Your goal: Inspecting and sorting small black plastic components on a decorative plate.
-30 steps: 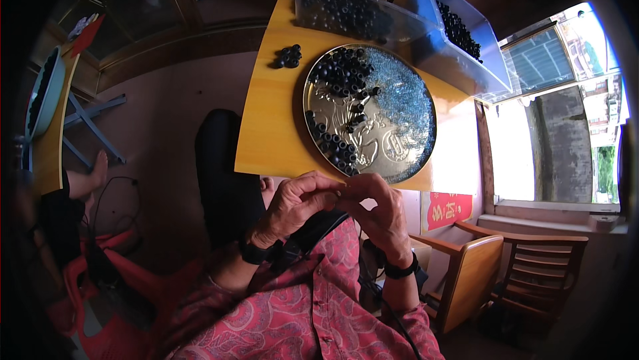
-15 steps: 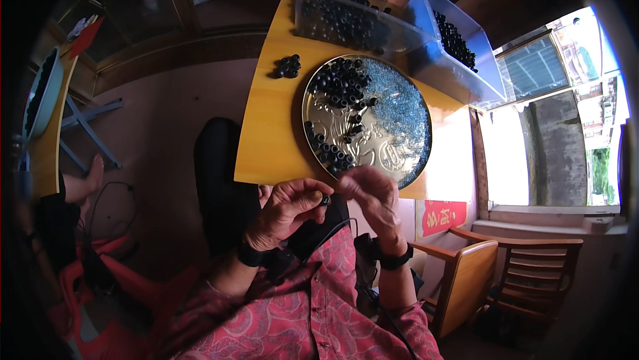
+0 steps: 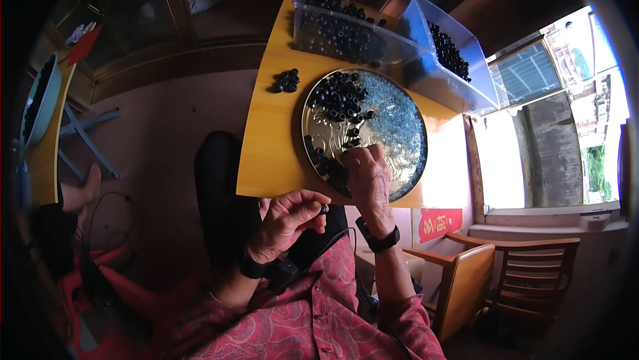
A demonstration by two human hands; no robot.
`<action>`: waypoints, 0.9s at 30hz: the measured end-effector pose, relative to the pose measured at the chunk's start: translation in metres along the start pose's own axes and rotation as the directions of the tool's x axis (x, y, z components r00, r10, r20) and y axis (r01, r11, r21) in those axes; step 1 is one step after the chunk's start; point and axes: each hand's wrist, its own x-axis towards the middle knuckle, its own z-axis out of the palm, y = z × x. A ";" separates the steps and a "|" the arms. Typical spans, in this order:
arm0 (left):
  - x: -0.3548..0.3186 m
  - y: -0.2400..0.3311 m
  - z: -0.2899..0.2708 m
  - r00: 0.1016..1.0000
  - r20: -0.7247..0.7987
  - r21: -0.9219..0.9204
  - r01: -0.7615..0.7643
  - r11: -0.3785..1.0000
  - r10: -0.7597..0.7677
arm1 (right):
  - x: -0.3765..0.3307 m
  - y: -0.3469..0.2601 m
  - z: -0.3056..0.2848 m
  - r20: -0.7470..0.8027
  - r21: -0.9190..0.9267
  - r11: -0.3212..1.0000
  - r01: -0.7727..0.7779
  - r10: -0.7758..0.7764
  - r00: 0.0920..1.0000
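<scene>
My left hand is closed in a pinch around a small black cylindrical part, just off the table's near edge. Over the near part of a round, gold-coloured metal tray is my right hand, its fingers curled down together. Their tips are hidden, so what they hold, if anything, does not show. Loose black cylindrical parts are heaped on the tray's far left, and several more lie along its near left rim. Tiny glittering bluish pieces cover the tray's right side.
A clear plastic bin with two compartments of black parts stands at the back of the yellow table. A small cluster of black parts sits left of the tray. Wooden chairs stand at right; another person's foot shows at left.
My right hand has left my left hand and moved forward onto the tray. The left hand stays in front of the table, still pinching the black part. The view has shifted slightly.
</scene>
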 end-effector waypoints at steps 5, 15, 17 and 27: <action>0.000 0.001 0.001 1.000 -0.009 0.004 0.004 1.000 -0.004 | 0.004 0.001 -0.002 0.043 -0.012 1.000 0.011 -0.011 0.999; 0.004 -0.006 0.007 0.994 -0.046 -0.006 -0.104 0.995 0.104 | -0.035 -0.027 -0.045 0.027 0.295 0.948 -0.118 0.116 0.993; 0.007 -0.007 0.011 0.992 -0.056 0.067 -0.109 0.992 0.112 | -0.039 -0.029 -0.048 0.007 0.273 0.959 -0.078 0.079 0.997; 0.011 -0.017 0.014 0.978 0.021 0.304 -0.206 0.930 0.210 | -0.057 -0.024 -0.046 0.089 0.506 0.851 -0.137 0.106 0.990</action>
